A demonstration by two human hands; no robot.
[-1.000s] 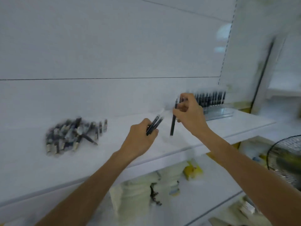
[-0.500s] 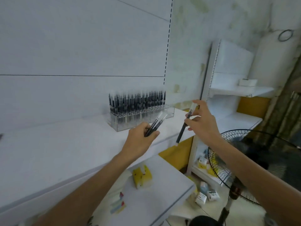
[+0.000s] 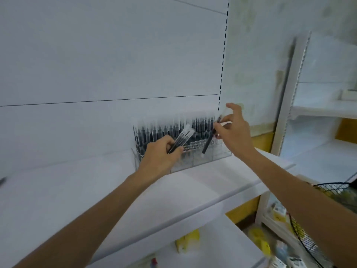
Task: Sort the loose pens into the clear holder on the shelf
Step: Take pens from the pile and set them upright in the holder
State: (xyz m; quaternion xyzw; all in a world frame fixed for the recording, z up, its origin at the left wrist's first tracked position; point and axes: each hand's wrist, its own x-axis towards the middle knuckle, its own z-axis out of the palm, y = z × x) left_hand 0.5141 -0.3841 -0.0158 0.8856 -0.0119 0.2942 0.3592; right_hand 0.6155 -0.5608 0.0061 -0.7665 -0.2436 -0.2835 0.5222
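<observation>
Single pen point(image 3: 210, 136): pinched by right hand point(image 3: 234, 132), tilted, lower end over the holder's front rows.
Pen bundle point(image 3: 180, 139): gripped in left hand's point(image 3: 161, 158) curled fingers, caps toward the holder.
Clear holder point(image 3: 202, 158): on white shelf point(image 3: 96, 190) against the wall, back rows full of upright dark pens.
Fan point(image 3: 332, 200): lower right.

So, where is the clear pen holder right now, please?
In the head view, the clear holder stands centre-right on the shelf by the back panel, behind the left hand and under the right hand.
</observation>
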